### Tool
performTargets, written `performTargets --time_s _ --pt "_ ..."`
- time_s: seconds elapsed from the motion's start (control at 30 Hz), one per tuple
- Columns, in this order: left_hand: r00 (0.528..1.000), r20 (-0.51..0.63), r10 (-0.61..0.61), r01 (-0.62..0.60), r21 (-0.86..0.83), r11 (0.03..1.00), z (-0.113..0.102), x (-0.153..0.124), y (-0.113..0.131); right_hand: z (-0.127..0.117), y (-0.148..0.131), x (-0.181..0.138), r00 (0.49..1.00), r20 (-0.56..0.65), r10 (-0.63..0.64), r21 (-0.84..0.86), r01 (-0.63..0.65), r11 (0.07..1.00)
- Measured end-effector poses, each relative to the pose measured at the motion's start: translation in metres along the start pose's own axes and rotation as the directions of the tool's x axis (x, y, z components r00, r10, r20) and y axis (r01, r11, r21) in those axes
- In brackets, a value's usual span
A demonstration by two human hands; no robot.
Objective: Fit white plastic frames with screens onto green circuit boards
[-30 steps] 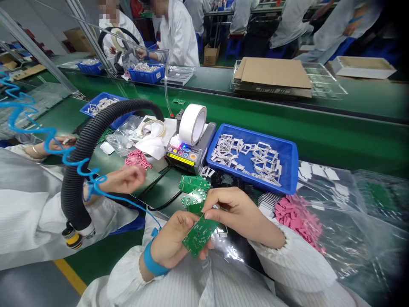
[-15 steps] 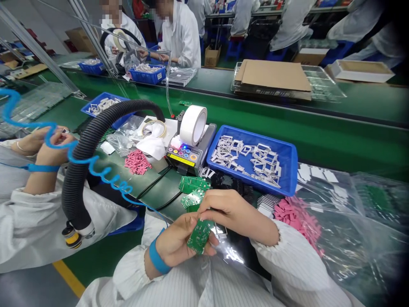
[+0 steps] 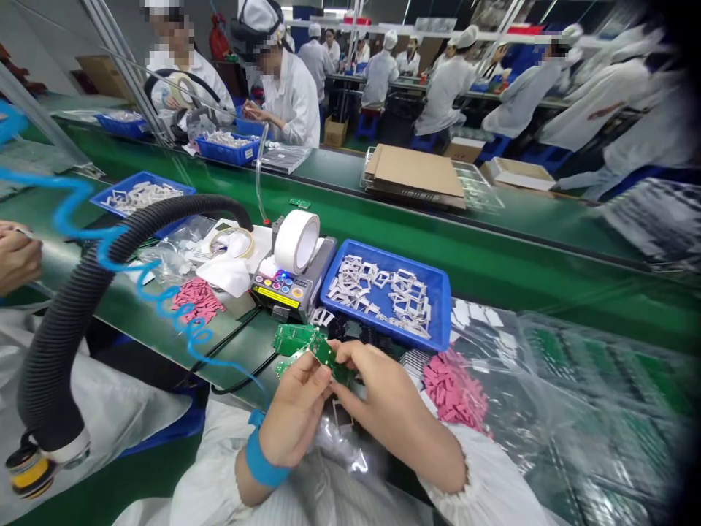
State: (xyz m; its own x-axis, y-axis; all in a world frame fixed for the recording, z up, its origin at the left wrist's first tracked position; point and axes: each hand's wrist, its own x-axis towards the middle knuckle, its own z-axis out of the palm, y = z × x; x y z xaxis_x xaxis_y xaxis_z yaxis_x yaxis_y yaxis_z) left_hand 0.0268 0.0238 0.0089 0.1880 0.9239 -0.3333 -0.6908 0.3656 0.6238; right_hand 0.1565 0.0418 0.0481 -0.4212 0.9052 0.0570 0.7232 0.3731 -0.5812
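A narrow green printed circuit board (image 3: 331, 356) is held tilted over the edge of a green conveyor bench (image 3: 493, 292), pinched from both sides by the fingers of the left hand (image 3: 296, 409) and the right hand (image 3: 377, 394), with both hands closed on it. A blue fabric wrist strap (image 3: 264, 459) is worn on the left wrist. Other green circuit boards (image 3: 292, 338) lie just beyond the hands, near a blue plastic tray (image 3: 383, 256) of silver metal frames, and pink foam pads (image 3: 452, 391) are heaped on a clear plastic bag (image 3: 548, 409) to the right.
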Motion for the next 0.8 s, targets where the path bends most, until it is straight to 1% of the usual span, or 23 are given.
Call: performTargets --time_s 0.07,0.1,0.13,0.17,0.2,0.23,0.27,0.3,0.37,0.4,0.47,0.53,0.6,0.63,0.7,0.73,0.8 --pt "1.000 0.008 -0.018 0.019 -0.031 0.999 0.006 0.003 0.001 -0.028 0.020 0.006 0.997 -0.074 0.023 -0.080 -0.029 0.996" --pt "0.999 -0.001 -0.033 0.033 -0.027 0.999 0.007 0.003 0.002 -0.046 0.035 0.011 0.990 -0.129 0.049 -0.147 -0.068 0.987" --pt "0.999 -0.018 -0.049 0.049 -0.007 0.999 0.005 0.003 0.003 -0.066 0.055 0.017 0.976 -0.197 0.090 -0.225 -0.134 0.965" --pt "0.997 -0.043 -0.064 0.065 0.023 0.998 0.002 0.002 0.003 -0.086 0.078 0.025 0.933 -0.308 0.185 -0.301 -0.280 0.912" --pt "0.995 -0.074 -0.074 0.077 0.051 0.996 -0.004 0.000 0.003 -0.104 0.103 0.033 0.851 -0.422 0.314 -0.339 -0.469 0.815" --pt "0.991 -0.107 -0.077 0.085 0.071 0.994 -0.012 -0.002 0.002 -0.121 0.130 0.041 0.793 -0.475 0.382 -0.332 -0.564 0.756" --pt "0.986 -0.148 -0.078 0.089 0.069 0.994 -0.020 -0.004 0.000 -0.133 0.156 0.049 0.766 -0.482 0.426 -0.323 -0.607 0.727" --pt "0.979 -0.187 -0.080 0.092 0.057 0.994 -0.028 -0.007 -0.002 -0.141 0.180 0.056 0.738 -0.485 0.469 -0.311 -0.647 0.696" --pt "0.961 -0.266 -0.075 0.084 0.024 0.996 -0.043 -0.012 -0.006 -0.143 0.220 0.066 0.726 -0.442 0.527 -0.303 -0.673 0.674" --pt "0.951 -0.302 -0.067 0.075 0.014 0.997 -0.049 -0.015 -0.008 -0.140 0.235 0.070 0.726 -0.422 0.543 -0.302 -0.678 0.670" --pt "0.927 -0.371 -0.052 0.057 0.003 0.998 -0.056 -0.020 -0.011 -0.129 0.253 0.073 0.735 -0.389 0.556 -0.302 -0.672 0.676" --pt "0.908 -0.416 -0.044 0.044 -0.010 0.999 -0.058 -0.023 -0.012 -0.122 0.259 0.075 0.749 -0.377 0.545 -0.302 -0.656 0.692" --pt "0.905 -0.423 -0.041 0.036 -0.021 0.999 -0.057 -0.024 -0.011 -0.122 0.253 0.075 0.769 -0.382 0.513 -0.301 -0.628 0.717" --pt "0.908 -0.417 -0.036 0.030 -0.021 0.999 -0.056 -0.023 -0.011 -0.124 0.246 0.074 0.785 -0.383 0.486 -0.303 -0.604 0.737" --pt "0.915 -0.401 -0.029 0.024 -0.020 1.000 -0.055 -0.021 -0.012 -0.124 0.222 0.068 0.832 -0.375 0.409 -0.308 -0.528 0.791" --pt "0.918 -0.395 -0.032 0.025 -0.023 0.999 -0.054 -0.019 -0.013 -0.122 0.206 0.064 0.866 -0.353 0.355 -0.313 -0.467 0.827" --pt "0.922 -0.383 -0.050 0.039 -0.037 0.999 -0.052 -0.015 -0.017 -0.106 0.164 0.054 0.933 -0.279 0.227 -0.317 -0.312 0.896"
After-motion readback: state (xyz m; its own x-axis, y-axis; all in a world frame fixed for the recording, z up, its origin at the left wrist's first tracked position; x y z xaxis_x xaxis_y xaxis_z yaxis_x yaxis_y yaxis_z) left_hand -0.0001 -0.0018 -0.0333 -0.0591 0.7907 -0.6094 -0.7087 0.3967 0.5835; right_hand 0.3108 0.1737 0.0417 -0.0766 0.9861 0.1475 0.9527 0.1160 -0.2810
